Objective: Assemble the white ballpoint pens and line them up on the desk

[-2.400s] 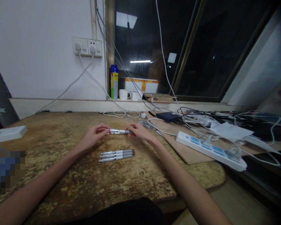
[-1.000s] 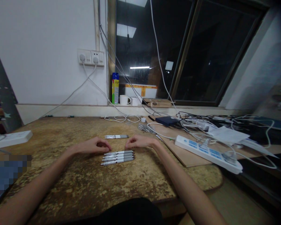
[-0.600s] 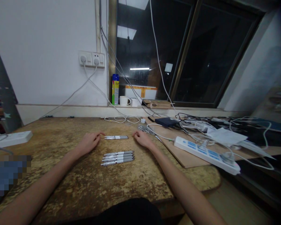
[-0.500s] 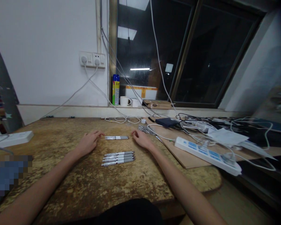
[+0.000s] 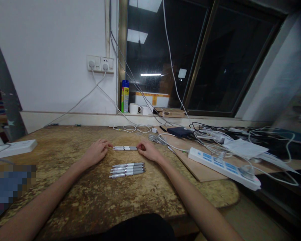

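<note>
In the head view, the far pair of pens (image 5: 125, 148) is flanked at both ends on the worktop (image 5: 90, 197): the right end is met by the loosely curled fingers of the right hand (image 5: 147, 150), the left end is neared by the slightly spread, empty fingers of the left hand (image 5: 97, 152); whether anything is pinched at right cannot be told; the nearer group of pens (image 5: 127, 170) is left untouched

The sort of room is hard to pin down; it looks like a makeshift indoor work corner. A scuffed, patchy bench (image 5: 95, 194) stands against a plain wall (image 5: 52, 60) below a dark window (image 5: 163, 50). Tangled cables (image 5: 208, 134) and a power strip (image 5: 223, 167) crowd its right side, while a mug (image 5: 134, 108) and spray can (image 5: 125, 97) share the sill (image 5: 102, 118).
</note>
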The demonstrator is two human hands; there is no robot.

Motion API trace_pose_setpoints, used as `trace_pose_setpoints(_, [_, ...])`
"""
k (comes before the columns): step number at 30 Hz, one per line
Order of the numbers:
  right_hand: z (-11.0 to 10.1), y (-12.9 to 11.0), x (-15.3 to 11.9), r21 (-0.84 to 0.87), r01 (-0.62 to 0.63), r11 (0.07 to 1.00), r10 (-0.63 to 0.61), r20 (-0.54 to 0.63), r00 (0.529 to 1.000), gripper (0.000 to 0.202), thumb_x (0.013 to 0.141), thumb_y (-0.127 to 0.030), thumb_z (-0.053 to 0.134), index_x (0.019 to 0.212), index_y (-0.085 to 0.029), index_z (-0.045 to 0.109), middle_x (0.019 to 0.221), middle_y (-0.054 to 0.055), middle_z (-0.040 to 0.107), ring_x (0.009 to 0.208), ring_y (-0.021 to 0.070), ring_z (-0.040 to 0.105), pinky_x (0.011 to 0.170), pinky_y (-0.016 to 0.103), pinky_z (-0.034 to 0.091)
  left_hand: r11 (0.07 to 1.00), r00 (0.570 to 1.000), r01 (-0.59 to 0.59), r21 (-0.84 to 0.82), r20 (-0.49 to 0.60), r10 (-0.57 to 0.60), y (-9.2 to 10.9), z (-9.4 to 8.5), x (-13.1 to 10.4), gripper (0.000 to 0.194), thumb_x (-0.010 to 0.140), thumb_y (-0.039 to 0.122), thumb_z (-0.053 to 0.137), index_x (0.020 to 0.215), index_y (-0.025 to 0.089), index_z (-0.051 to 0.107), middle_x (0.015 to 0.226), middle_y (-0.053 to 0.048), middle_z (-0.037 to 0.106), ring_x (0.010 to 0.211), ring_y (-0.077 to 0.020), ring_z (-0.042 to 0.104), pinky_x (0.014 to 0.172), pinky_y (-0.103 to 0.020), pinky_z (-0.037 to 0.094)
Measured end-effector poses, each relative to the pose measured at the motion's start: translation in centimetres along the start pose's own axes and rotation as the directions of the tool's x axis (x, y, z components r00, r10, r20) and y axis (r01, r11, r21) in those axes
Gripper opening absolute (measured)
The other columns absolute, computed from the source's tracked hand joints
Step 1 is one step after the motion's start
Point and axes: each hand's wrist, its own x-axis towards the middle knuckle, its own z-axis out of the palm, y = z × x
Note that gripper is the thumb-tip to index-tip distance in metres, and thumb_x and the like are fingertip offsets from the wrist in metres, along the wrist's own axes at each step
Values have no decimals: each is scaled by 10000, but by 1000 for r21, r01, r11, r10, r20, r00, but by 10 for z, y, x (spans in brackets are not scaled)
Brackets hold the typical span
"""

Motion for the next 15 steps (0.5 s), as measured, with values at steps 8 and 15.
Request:
trace_pose_setpoints(8, [-3, -1, 1, -54, -10, 998, 10, 9, 1000, 80, 902, -204, 677, 933, -138, 708, 880, 51, 667, 822, 171, 571, 783, 287, 420, 999, 1000, -2, -49, -16, 1, 4, -1, 1, 365, 950, 239, 399, 1112, 188, 723, 1134, -119, 690, 1129, -288, 618, 1051, -443, 459])
trace_pose_setpoints(15, [-2, -3, 5, 34, -83, 996, 83, 19, 996, 223, 968, -298, 577, 926, -132, 719, 914, 65, 709, 838, 174, 599, 759, 270, 396, 993, 998, -39, -110, -51, 34, 10, -2, 2, 352, 971, 277, 420, 1159, 191, 704, 1173, -116, 675, 1150, -291, 591, 1068, -450, 429])
